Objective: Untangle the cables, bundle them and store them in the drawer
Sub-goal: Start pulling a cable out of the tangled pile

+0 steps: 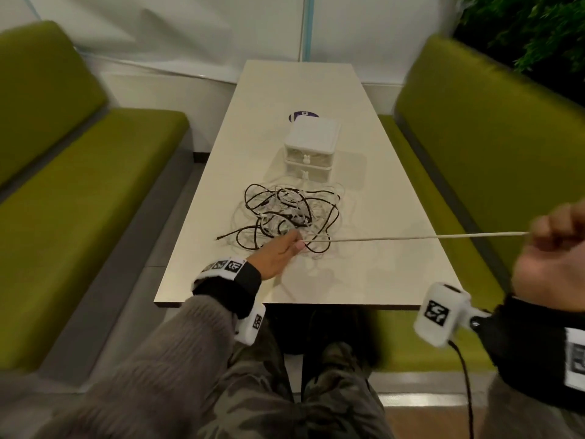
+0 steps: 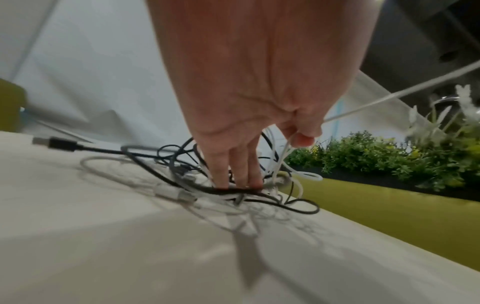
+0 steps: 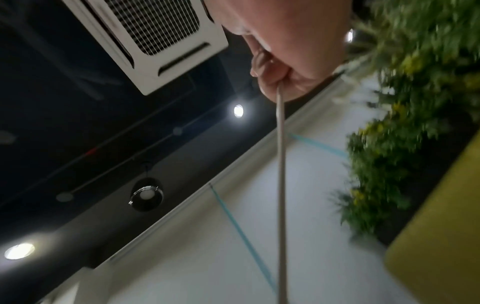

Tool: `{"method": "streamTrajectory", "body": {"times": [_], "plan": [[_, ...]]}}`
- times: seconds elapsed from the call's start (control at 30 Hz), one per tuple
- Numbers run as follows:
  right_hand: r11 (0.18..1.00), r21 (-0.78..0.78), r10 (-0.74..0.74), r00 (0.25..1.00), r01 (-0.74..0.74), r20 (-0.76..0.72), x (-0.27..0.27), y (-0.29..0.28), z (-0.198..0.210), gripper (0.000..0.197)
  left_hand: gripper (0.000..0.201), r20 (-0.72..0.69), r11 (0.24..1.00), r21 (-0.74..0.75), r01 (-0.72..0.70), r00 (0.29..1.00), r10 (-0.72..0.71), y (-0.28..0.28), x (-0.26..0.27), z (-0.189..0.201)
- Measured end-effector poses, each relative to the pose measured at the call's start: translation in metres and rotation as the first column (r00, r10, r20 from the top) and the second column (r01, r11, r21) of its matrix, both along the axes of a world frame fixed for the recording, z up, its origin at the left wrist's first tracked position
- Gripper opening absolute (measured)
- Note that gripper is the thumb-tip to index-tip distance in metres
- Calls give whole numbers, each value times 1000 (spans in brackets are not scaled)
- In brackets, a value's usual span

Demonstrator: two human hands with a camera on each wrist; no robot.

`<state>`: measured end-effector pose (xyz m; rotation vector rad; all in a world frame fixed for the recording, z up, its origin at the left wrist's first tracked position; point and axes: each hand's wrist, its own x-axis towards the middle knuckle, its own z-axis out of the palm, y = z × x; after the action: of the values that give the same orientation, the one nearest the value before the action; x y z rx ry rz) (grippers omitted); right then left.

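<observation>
A tangle of black and white cables (image 1: 285, 210) lies in the middle of the white table (image 1: 364, 280). My left hand (image 1: 294, 243) is on its near edge. In the left wrist view three straight fingers (image 2: 241, 164) press the tangle (image 2: 182, 181) down, while thumb and forefinger pinch a white cable (image 2: 389, 96). That white cable (image 1: 411, 237) runs taut to the right, above the table, into my right hand (image 1: 538, 232), whose curled fingers grip it (image 3: 281, 185). A small white two-drawer unit (image 1: 311, 147) stands just behind the tangle, both drawers closed.
Green padded benches flank the table on the left (image 1: 95, 201) and right (image 1: 474, 153). A round purple sticker (image 1: 303, 116) sits behind the drawer unit. Plants (image 1: 538, 33) fill the far right corner. A black USB plug (image 2: 59, 143) sticks out of the tangle's left side.
</observation>
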<state>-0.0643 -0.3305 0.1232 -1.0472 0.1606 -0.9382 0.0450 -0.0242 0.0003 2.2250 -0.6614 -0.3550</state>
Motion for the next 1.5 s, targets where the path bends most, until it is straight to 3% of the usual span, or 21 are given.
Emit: {"method": "streamTrajectory", "body": {"times": [0.07,0.13,0.27,0.37,0.47,0.67,0.77,0.9,1.0,1.13,1.2,1.27,1.5], "plan": [[993,104,-55,998,50,44,-2,-11,-6,22,26,-36,998,37,-41,998,42,-3,10,5],[993,94,-81,996,78,32,-5,-7,-8,18,25,-66,992,16,-127,990,128,-8,17,9],[987,-125,-119,983,102,-137,-5,42,-3,28,22,85,982,-105,-155,983,164,-19,20,18],[961,-262,7,961,-82,-278,11,83,-25,27,20,155,959,-241,-146,970,187,-26,14,30],[913,-285,150,888,-293,-434,28,114,-49,18,16,96,908,-365,-204,962,255,-32,7,40],[840,-277,257,792,-466,-553,54,156,-71,18,22,120,902,-430,-35,988,95,-34,-8,47],[839,-301,250,812,-453,-527,56,165,-71,19,17,71,877,-477,-55,992,101,-31,-10,40],[874,-301,201,847,-383,-493,59,171,-72,14,26,-81,806,-591,-36,997,-15,-32,-18,35],[900,-293,146,857,-322,-494,59,175,-76,14,31,-81,831,-556,-8,996,-44,-36,-22,27],[932,-279,102,907,-231,-409,53,173,-68,17,40,-223,856,-504,-114,975,-2,-31,-19,2],[941,-220,159,908,-258,-389,51,170,-62,24,50,-166,933,-359,-7,985,-57,-30,-19,-7],[945,-126,237,898,-302,-371,46,170,-53,26,42,-107,966,-254,48,991,-77,-31,-16,-11],[969,-60,224,953,-241,-206,25,153,-9,31,30,-19,983,-184,-2,1000,-1,-37,18,-6]]}}
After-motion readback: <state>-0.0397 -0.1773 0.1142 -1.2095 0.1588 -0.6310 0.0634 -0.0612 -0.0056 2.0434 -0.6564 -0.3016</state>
